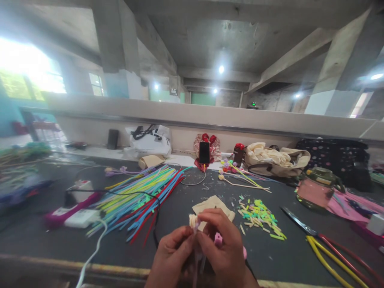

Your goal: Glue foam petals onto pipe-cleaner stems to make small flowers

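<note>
My left hand [171, 256] and my right hand [222, 248] meet near the front edge of the dark table [126, 248]. Together their fingertips pinch a small cream-coloured fuzzy piece [193, 221] on a thin pale stem that runs down between the palms. A small pink piece [218, 239] shows by my right hand's fingers. Just beyond the hands lies a beige paper scrap [214, 205].
A fan of coloured pipe cleaners [141, 196] lies to the left, with a white power strip [79, 218] and cables. Cut green and yellow bits [259, 218] lie to the right, then scissors [297, 221], yellow and red stems [336, 256], a jar [316, 188], a phone [204, 153], and bags at the back.
</note>
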Demonstrator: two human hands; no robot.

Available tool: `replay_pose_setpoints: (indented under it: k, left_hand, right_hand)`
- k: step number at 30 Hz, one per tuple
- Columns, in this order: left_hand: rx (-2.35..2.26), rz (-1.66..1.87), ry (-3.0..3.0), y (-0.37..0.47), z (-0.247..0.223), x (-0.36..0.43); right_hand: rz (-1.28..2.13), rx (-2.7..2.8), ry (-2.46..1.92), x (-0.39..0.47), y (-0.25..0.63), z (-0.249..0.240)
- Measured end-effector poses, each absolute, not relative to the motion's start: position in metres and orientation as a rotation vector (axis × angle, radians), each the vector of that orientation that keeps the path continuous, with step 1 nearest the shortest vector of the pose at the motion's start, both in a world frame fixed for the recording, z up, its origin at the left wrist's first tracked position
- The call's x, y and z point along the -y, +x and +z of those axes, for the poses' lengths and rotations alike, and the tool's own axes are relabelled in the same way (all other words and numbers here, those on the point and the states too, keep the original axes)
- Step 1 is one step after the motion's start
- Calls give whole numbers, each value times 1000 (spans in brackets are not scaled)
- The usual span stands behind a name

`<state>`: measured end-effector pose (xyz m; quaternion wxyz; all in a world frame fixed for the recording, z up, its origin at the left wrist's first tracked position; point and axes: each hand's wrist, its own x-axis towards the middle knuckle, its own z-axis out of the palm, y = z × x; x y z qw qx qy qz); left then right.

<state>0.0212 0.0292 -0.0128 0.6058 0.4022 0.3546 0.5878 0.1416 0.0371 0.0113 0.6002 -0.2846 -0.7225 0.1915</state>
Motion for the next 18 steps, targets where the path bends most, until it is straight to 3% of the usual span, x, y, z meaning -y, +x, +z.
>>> replay_pose_setpoints:
  k: [18]
  left_hand:
    - [-793, 1282, 814, 23, -15, -30]
  right_hand:
    - [410, 1686, -654, -39, 144, 8]
